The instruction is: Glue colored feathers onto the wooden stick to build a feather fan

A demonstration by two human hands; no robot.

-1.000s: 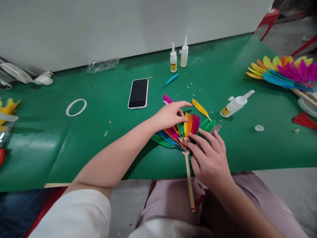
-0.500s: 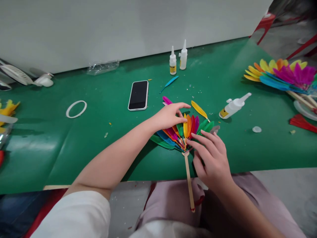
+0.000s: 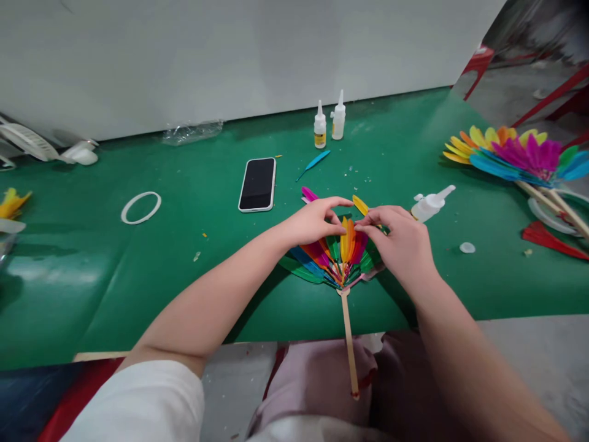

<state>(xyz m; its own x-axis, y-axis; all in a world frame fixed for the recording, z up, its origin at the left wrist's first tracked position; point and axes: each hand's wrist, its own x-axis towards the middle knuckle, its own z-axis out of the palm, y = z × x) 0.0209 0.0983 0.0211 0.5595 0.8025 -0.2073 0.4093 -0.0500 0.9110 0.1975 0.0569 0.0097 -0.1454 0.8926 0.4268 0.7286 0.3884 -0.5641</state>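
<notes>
A fan of colourful feathers [image 3: 317, 253] lies at the table's near edge, its wooden handle [image 3: 350, 344] jutting out over my lap. My left hand [image 3: 317, 219] reaches across the fan's upper left. Its thumb and a bent finger pinch the upright yellow feather [image 3: 343, 244] near the top, while the index finger stretches out above. From the other side my right hand [image 3: 396, 236] pinches a feather by its tip, just right of the orange feather [image 3: 351, 233]; the fingers partly hide its colour. Beyond the right fingertips lies a loose yellow feather [image 3: 359, 204].
Glue bottles [image 3: 319, 126] stand at the back, and another glue bottle [image 3: 427, 207] leans at the right near a small cap [image 3: 467, 247]. A phone [image 3: 256, 184], a blue feather [image 3: 316, 161] and a white ring [image 3: 141, 207] lie on the green table. Finished-looking feather fans [image 3: 519, 153] lie far right.
My right hand has moved up from the fan's lower right, and its spread fingers have closed on a feather tip. My left hand stays at the yellow feather. The view has shifted slightly.
</notes>
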